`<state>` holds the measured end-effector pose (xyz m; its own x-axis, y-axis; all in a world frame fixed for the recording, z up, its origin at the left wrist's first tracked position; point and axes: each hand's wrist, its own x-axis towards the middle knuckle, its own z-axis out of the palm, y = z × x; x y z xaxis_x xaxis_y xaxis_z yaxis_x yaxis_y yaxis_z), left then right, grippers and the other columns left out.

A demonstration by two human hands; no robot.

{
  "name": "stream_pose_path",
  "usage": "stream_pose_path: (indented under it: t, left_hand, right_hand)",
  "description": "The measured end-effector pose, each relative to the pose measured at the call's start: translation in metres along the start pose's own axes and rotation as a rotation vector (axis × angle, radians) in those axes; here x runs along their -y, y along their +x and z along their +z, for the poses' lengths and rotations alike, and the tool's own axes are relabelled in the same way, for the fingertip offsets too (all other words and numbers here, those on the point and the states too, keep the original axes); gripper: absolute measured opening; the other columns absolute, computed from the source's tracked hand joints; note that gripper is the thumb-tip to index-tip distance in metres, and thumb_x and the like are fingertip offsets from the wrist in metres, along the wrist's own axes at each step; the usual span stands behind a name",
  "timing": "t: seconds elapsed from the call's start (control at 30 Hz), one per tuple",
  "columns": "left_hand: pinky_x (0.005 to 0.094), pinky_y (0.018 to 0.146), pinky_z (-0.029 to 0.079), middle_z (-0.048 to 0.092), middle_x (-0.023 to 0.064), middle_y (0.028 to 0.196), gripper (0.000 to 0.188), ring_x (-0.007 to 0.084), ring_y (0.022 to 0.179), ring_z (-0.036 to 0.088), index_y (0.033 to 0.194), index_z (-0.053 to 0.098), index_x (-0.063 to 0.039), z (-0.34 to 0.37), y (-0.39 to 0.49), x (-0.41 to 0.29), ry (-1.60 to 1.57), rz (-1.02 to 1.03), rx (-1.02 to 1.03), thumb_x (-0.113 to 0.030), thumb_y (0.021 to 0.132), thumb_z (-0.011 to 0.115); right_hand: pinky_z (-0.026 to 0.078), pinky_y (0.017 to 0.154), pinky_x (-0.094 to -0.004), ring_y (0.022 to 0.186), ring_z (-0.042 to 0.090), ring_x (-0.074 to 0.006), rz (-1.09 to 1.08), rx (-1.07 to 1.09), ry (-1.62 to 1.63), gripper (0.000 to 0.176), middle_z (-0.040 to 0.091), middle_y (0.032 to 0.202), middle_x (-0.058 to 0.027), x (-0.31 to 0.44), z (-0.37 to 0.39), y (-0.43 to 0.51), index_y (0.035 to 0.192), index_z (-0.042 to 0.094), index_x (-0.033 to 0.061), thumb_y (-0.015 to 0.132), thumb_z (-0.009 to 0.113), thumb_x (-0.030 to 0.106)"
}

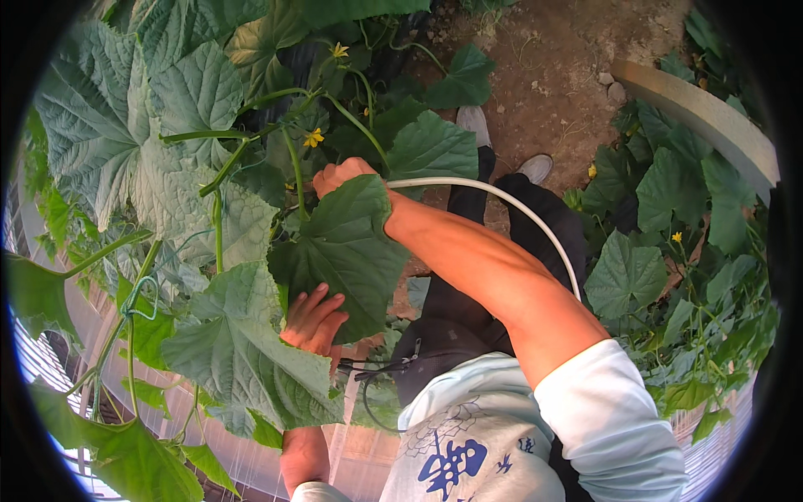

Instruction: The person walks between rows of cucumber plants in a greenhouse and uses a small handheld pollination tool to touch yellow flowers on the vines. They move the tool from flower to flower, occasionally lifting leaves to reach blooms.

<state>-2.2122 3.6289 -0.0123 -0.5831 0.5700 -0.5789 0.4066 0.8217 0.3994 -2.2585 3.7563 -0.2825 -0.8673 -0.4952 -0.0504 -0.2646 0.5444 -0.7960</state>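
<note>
My right hand (pixel 344 176) reaches in among cucumber vine stems, its fingers curled beside a broad green leaf (pixel 345 251). What those fingers grip is hidden. A pale hose or cable (pixel 502 193) runs from near this hand over the forearm and down behind it. Lower down, my left hand (pixel 313 323) has its fingers spread against the same leaf's lower edge, while another leaf (pixel 251 351) covers its wrist. Nothing shows in the left fingers. Above the right hand, a yellow flower (pixel 313 137) sits near a thick stem (pixel 293 169).
Large leaves (pixel 125 125) crowd the left side. Green twine (pixel 139 298) is knotted round a vine at the lower left. More cucumber plants (pixel 627 273) stand at the right, below a curved pale beam or edge (pixel 702 119). Bare soil (pixel 546 75) shows between the rows.
</note>
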Motion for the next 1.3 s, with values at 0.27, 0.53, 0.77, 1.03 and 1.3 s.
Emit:
stream_pose_path:
  t: [0.27,0.53,0.77,1.03,1.3]
  left_hand:
    - [0.0572,0.124,0.047,0.077,0.009,0.137,0.04,0.0354,0.144,0.065,0.105,0.076,-0.006,0.014,-0.013,0.033,-0.018,0.13,-0.003,0.005,0.07,0.062]
    - [0.0547,0.132,0.035,0.072,0.0058,0.147,0.038,0.0328,0.154,0.056,0.112,0.079,-0.008,0.015,-0.022,0.035,-0.717,-0.366,0.098,-0.009,0.075,0.071]
    - [0.0469,0.133,0.034,0.069,0.0072,0.151,0.037,0.0302,0.154,0.054,0.128,0.076,-0.006,0.023,-0.012,0.039,-0.94,-0.359,0.095,-0.018,0.093,0.074]
    - [0.0489,0.131,0.04,0.068,0.0097,0.152,0.052,0.031,0.151,0.057,0.146,0.068,-0.008,0.026,0.001,0.013,-1.152,-0.302,-0.013,-0.012,0.095,0.075]
    - [0.0562,0.131,0.037,0.066,0.009,0.155,0.056,0.0353,0.155,0.052,0.139,0.071,-0.01,0.014,0.017,-0.028,-0.046,-0.104,0.057,-0.004,0.084,0.076]
  right_hand:
    - [0.053,0.053,-0.0393,0.09,0.073,-0.0258,0.067,0.12,-0.096,0.025,0.073,0.1,-0.0135,-0.009,-0.021,-0.024,0.085,0.075,0.0056,0.081,0.073,0.031]
    - [0.063,0.072,-0.0395,0.093,0.081,-0.028,0.331,0.019,0.004,0.027,0.081,0.1,-0.0077,-0.022,-0.038,-0.08,0.105,0.077,0.009,0.08,0.081,0.018]
    - [0.065,0.077,-0.0474,0.091,0.082,-0.0339,0.486,0.055,-0.096,0.039,0.081,0.098,-0.0181,-0.034,-0.109,-0.15,0.11,0.073,-0.0002,0.076,0.082,0.016]
    - [0.062,0.076,-0.0559,0.088,0.078,-0.0457,0.613,0.006,-0.059,0.047,0.077,0.093,-0.0253,-0.046,-0.2,-0.204,0.113,0.066,-0.0053,0.078,0.08,0.023]
    - [0.059,0.078,-0.0515,0.081,0.076,-0.042,0.856,-0.23,0.283,0.055,0.074,0.085,-0.0242,-0.087,-0.284,-0.149,0.119,0.068,-0.0054,0.081,0.081,0.033]
